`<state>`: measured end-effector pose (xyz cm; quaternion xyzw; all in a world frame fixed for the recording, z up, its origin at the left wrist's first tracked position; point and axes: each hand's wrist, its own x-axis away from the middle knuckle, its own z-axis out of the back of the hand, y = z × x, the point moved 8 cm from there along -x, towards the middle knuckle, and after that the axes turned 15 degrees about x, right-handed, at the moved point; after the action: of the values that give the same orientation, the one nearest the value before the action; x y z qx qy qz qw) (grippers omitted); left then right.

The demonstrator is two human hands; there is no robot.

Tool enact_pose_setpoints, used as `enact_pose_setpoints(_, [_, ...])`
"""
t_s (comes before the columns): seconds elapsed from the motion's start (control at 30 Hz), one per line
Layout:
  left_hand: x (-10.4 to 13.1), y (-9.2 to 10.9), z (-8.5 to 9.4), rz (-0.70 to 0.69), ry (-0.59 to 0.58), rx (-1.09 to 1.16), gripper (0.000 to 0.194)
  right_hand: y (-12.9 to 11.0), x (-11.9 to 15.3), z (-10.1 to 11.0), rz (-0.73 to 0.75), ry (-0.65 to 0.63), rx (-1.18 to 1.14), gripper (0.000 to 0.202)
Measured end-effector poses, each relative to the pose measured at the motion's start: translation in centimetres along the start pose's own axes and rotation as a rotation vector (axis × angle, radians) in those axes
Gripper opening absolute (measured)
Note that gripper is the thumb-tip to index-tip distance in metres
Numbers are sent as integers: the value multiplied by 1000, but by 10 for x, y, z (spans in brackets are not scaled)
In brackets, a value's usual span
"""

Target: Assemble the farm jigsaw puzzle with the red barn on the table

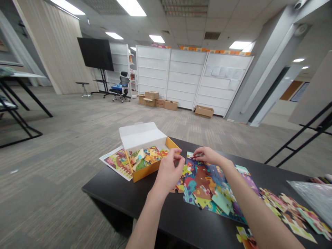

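My left hand (169, 169) hovers beside the yellow box, fingers loosely curved, with a gap between thumb and fingertips and nothing seen in it. At the far left corner of a colourful jigsaw puzzle (202, 176), my right hand (209, 155) has its fingertips pinched on a small puzzle piece (192, 156), partly hidden by the fingers. Several loose pieces lie on top of the puzzle, among them a pale green one (223, 202). More pieces lie below my left hand at the puzzle's left edge.
The yellow box (146, 171), its white lid raised, holds many puzzle pieces. A printed picture sheet (116, 162) sticks out under it. Loose pieces (287, 211) and a clear plastic bag (311, 195) lie at the right of the black table (109, 186). Cardboard boxes (171, 105) stand along the far shelves.
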<state>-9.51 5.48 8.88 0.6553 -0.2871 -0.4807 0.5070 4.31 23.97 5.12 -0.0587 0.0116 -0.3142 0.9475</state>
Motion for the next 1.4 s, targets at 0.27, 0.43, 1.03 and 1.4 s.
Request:
enact_pose_setpoints(0.27, [0, -2, 2, 1, 1, -36, 25, 1, 0, -1, 1, 1, -4, 21])
enact_pose_setpoints(0.43, [1, -1, 2, -12, -13, -60, 24, 1, 0, -1, -7, 5, 2, 20])
enact_pose_setpoints(1.03, [16, -27, -31, 72, -337, -837, 36, -14, 13, 56, -8, 211, -93, 21])
enact_pose_setpoints(1.4, [8, -34, -20, 26, -245, -539, 32, -41, 24, 71, -12, 100, -167, 22])
